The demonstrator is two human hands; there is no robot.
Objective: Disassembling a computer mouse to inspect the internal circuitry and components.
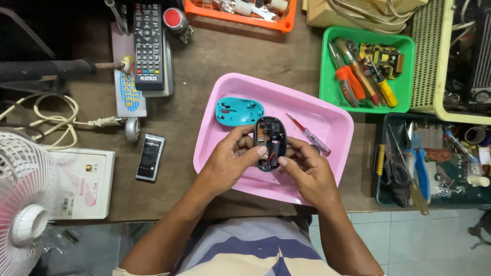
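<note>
Both of my hands hold an opened black computer mouse base (269,140) over a pink tray (337,120); its circuit board and wires show. My left hand (232,156) grips its left side, thumb on the lower edge. My right hand (307,166) grips the right side, thumb touching the bottom. The teal top shell of the mouse (239,111) lies upside down in the tray's far left corner. A small screwdriver with a clear red handle (309,135) lies in the tray, just right of the mouse.
A green bin of screwdrivers (404,97) stands far right, a dark tray of pliers and cutters (388,199) near right. A remote control (148,46), a phone battery (150,157), a white box (84,184) and a white fan (23,204) sit left. An orange basket (286,23) is at the back.
</note>
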